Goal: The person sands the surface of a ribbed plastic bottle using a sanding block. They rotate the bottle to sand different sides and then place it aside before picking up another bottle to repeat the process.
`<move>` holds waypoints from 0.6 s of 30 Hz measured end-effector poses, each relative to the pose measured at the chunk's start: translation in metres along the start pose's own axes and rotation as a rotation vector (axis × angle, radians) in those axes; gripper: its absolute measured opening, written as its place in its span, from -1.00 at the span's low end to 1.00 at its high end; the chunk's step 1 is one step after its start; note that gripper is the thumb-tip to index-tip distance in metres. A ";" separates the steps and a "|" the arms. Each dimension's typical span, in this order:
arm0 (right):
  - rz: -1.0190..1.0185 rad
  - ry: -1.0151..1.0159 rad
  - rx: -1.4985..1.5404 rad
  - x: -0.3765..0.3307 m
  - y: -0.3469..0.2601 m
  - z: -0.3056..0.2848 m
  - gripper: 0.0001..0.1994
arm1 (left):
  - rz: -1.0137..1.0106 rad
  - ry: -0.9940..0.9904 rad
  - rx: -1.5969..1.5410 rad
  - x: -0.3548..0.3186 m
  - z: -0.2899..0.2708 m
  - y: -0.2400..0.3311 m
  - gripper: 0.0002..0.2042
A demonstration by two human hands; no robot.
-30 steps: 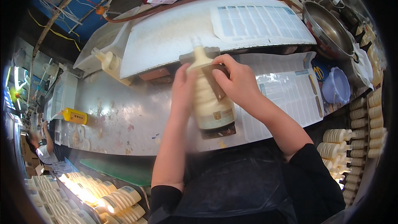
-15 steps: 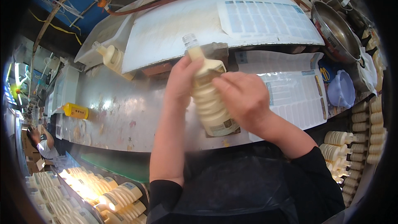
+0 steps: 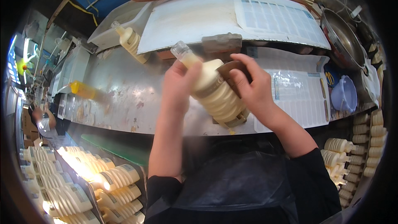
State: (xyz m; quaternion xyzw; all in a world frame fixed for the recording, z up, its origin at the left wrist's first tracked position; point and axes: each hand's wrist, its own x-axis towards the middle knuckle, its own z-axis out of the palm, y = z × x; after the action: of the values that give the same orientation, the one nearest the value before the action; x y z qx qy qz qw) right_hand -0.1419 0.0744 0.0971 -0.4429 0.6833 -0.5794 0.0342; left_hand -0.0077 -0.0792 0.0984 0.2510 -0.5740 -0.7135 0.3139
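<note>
A cream-coloured bottle (image 3: pixel 217 97) with a ribbed body and a clear glass mouth tilts over the metal bench, its neck up and to the left. My left hand (image 3: pixel 179 85) is closed round its neck and shoulder. In my right hand (image 3: pixel 259 89), between thumb and fingers, is a flat brown scraper-like piece (image 3: pixel 236 71). Its edge lies against the bottle's upper right side, by a printed band. The bottle's base is low over the bench's near edge; I cannot tell whether it touches.
A similar bottle (image 3: pixel 132 43) stands at the back left, near a yellow bottle (image 3: pixel 83 90). Label sheets (image 3: pixel 298 99) lie to the right, beside a purple basin (image 3: pixel 343 94) and a metal pan (image 3: pixel 342 33). Racked bottles (image 3: pixel 118 178) fill the lower left. A person (image 3: pixel 44 122) is far left.
The bottle has tilted further, its mouth swinging left and its base right. My right hand has turned and opened outward, so the brown piece shows clearly. The whole view has shifted slightly.
</note>
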 end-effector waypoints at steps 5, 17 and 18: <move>0.180 -0.086 0.105 0.012 0.019 -0.015 -0.66 | 0.143 -0.030 -0.010 -0.026 -0.035 0.014 -0.77; 0.587 0.066 0.577 -0.014 0.088 -0.146 -0.60 | 0.352 0.968 1.219 0.047 -0.188 0.087 -0.52; 0.614 0.078 0.571 -0.020 0.092 -0.158 -0.59 | 0.344 0.979 1.257 0.061 -0.205 0.086 -0.51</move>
State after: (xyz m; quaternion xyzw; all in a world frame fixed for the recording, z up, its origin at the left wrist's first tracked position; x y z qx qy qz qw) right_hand -0.2705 0.2017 0.0643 -0.1689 0.5965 -0.7247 0.3007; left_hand 0.1121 -0.2719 0.1387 0.5718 -0.6954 -0.0094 0.4351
